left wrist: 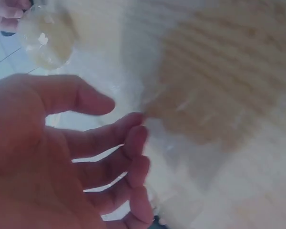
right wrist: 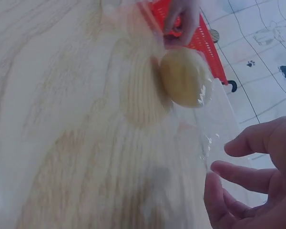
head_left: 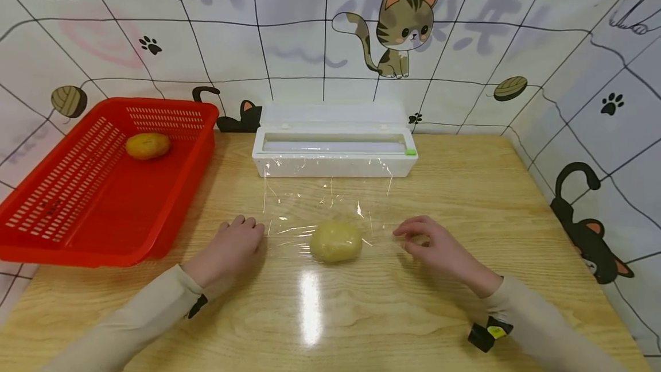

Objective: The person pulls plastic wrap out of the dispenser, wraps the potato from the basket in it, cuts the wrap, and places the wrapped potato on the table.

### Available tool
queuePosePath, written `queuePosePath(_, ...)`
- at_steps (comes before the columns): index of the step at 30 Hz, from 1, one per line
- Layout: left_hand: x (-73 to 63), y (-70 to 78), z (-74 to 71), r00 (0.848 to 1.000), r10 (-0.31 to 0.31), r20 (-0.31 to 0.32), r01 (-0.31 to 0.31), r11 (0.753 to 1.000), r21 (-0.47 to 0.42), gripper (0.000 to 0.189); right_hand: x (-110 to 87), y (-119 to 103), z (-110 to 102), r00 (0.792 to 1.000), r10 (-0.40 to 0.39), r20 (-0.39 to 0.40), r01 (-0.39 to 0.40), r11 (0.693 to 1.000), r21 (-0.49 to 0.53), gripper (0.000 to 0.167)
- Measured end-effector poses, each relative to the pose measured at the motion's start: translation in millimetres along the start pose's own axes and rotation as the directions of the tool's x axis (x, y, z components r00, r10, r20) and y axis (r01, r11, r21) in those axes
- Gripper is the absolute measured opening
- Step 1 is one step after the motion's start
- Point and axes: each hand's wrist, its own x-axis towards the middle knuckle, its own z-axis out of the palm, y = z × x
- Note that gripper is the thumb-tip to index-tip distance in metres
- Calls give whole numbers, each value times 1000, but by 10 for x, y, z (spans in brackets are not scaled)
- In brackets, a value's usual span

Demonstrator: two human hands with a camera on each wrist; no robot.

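A smooth, rounded, pale-yellow potato (head_left: 335, 243) sits on the table just below the centre of the head view, under a creased sheet of clear, shiny plastic film (head_left: 320, 197) that runs up to an open white oblong dispenser box (head_left: 330, 167). At centre left, the left hand (head_left: 240, 243) has loosely bent fingers, thumb apart; at centre right, the right hand (head_left: 436, 248) is half open, a gap between thumb and forefinger — whether either has hold of the film I cannot tell. The glossy wood-grain table (head_left: 403, 326) meets a white wall (head_left: 289, 53) printed with cats and black lines. In the upper left, a red plastic basket (head_left: 175, 217) holds a yellow-brown oval potato (head_left: 147, 146). The beige sleeves (head_left: 139, 314) are cut off below; the film's side edges are hard to trace, and the left wrist view is blurred.
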Motion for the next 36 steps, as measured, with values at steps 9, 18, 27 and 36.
queuePosePath(9, 151, 301, -162, 968, 183, -170, -200, 976, -90, 25, 148, -248, 84, 965, -264, 5, 264, 962, -71, 27)
queuePosePath(18, 562, 455, -37, 934, 347, -82, -349, 846, -403, 41, 520, -472, 451, 935, -294, 200, 323, 937, -132, 39)
queuePosePath(27, 707, 323, 37, 897, 439, -58, -373, 678, -634, 30, 518, -393, 471, 938, -264, 225, 269, 963, 5, 33)
queuePosePath(36, 835, 291, -3, 905, 423, 44, -285, 682, -674, 31, 436, -468, 466, 841, -537, 61, 538, 823, -183, 19)
